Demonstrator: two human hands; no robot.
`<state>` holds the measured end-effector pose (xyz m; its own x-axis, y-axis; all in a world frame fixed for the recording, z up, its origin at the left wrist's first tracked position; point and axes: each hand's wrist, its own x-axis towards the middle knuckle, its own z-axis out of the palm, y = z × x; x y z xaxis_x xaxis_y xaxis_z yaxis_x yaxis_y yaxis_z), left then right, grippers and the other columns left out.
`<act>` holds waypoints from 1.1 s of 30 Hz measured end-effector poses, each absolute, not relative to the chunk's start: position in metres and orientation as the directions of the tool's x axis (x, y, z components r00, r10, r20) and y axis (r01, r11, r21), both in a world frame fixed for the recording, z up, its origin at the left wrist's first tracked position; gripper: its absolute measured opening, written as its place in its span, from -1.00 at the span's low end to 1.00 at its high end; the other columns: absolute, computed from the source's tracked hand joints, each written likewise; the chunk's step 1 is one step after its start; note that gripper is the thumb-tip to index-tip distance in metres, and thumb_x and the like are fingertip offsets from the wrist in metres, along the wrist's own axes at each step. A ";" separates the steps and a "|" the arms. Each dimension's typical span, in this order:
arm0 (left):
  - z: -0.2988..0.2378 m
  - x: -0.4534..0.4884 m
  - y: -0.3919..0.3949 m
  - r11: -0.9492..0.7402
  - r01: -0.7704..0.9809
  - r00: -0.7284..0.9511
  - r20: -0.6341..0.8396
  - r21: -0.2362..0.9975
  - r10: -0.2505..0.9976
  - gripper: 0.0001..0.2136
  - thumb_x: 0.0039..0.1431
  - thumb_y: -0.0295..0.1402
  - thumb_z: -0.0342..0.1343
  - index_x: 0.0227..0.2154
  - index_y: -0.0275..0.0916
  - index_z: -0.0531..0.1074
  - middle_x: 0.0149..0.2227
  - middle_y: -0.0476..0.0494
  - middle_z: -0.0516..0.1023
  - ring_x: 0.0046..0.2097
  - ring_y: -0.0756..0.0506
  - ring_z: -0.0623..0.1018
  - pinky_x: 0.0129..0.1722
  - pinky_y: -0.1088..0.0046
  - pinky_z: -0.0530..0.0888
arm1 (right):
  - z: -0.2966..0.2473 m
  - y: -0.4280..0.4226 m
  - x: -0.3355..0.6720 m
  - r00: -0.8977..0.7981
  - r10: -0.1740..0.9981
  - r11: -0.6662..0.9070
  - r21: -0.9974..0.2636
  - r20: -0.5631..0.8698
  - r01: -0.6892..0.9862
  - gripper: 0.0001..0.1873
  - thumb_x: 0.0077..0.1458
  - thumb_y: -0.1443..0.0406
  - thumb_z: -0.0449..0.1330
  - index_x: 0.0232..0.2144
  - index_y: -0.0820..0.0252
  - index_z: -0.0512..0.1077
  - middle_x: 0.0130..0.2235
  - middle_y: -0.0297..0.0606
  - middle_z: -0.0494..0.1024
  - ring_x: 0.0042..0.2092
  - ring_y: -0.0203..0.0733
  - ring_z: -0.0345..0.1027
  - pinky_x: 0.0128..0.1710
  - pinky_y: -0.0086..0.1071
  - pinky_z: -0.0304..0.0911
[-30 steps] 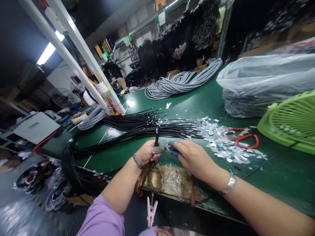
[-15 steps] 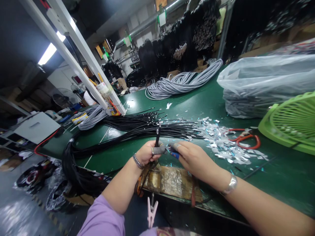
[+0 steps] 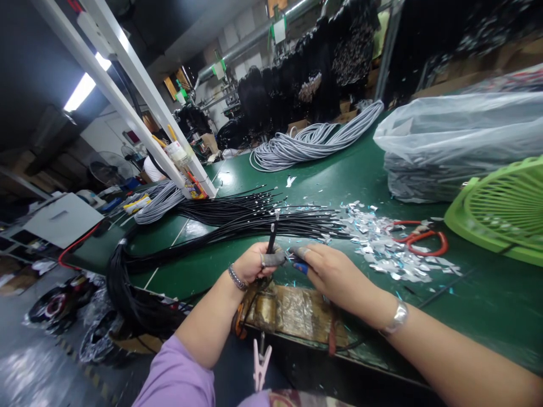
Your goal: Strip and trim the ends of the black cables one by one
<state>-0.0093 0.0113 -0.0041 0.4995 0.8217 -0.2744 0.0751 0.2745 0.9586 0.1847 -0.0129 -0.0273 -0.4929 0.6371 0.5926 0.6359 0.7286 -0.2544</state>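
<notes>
My left hand [image 3: 259,263] is closed round a black cable [image 3: 272,238], whose pale tip points upward. Grey covers sit on some of its fingertips. Just to its right, my right hand [image 3: 324,268] pinches with grey and blue covered fingertips, close to the left thumb. Whatever lies between those fingertips is too small to make out. Beneath both hands is a wooden block [image 3: 303,311] wrapped in clear tape at the table's front edge. Behind them a bundle of black cables [image 3: 237,229] lies across the green table [image 3: 339,169], its cut ends toward the right.
Silvery and blue scraps [image 3: 382,249] lie to the right, with red-handled scissors [image 3: 428,242] among them. A green fan [image 3: 504,212] and a plastic-wrapped bundle [image 3: 462,147] stand farther right. Coiled grey cable [image 3: 314,141] rests at the back. A white post [image 3: 148,107] rises at left.
Both hands stay almost in the same place. The view has shifted very slightly; the cable in my left hand leans a touch more to the right.
</notes>
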 end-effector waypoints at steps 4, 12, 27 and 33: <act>-0.005 -0.010 0.012 0.276 0.077 0.498 -0.277 0.958 0.822 -0.58 -0.25 -0.09 0.34 -0.51 -0.31 0.33 -0.70 0.16 0.19 -0.75 0.19 0.04 -0.77 0.61 -0.12 | -0.028 -0.012 0.184 -0.488 0.632 0.727 -0.243 0.601 0.643 -0.80 0.04 0.51 0.04 -0.37 0.21 0.42 -0.42 -0.18 0.52 -0.37 -0.13 0.38 -0.36 -0.33 0.27; -0.006 -0.013 0.014 0.305 -0.048 0.496 -0.242 0.951 0.834 -0.62 -0.24 -0.16 0.34 -0.54 -0.29 0.29 -0.76 0.20 0.15 -0.77 0.19 0.01 -0.77 0.62 -0.13 | -0.025 -0.011 0.185 -0.480 0.632 0.734 -0.270 0.609 0.623 -0.73 0.05 0.50 -0.02 -0.36 0.21 0.46 -0.44 -0.17 0.54 -0.37 -0.13 0.39 -0.36 -0.32 0.29; -0.003 -0.005 0.011 0.257 0.068 0.507 -0.255 0.964 0.823 -0.57 -0.25 -0.06 0.32 -0.52 -0.27 0.29 -0.78 0.20 0.15 -0.77 0.18 0.03 -0.79 0.61 -0.12 | -0.031 -0.009 0.171 -0.287 0.875 0.465 -0.842 0.390 0.275 -0.86 0.04 0.22 0.14 -0.38 0.14 0.43 -0.45 -0.28 0.54 -0.42 -0.17 0.37 -0.43 -0.33 0.30; -0.003 -0.005 0.012 0.257 0.046 0.498 -0.245 0.965 0.832 -0.55 -0.25 -0.04 0.32 -0.48 -0.25 0.27 -0.79 0.20 0.18 -0.78 0.17 0.03 -0.78 0.61 -0.09 | -0.029 -0.013 0.174 -0.255 0.835 0.550 -0.714 0.488 0.434 -0.86 0.02 0.30 0.14 -0.29 0.14 0.39 -0.36 -0.22 0.53 -0.38 -0.16 0.38 -0.40 -0.32 0.31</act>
<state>-0.0054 0.0116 -0.0031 0.4980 0.8318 -0.2452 0.0463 0.2569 0.9653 0.1735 -0.0127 -0.0292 -0.2546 0.8348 0.4882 0.4335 0.5498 -0.7140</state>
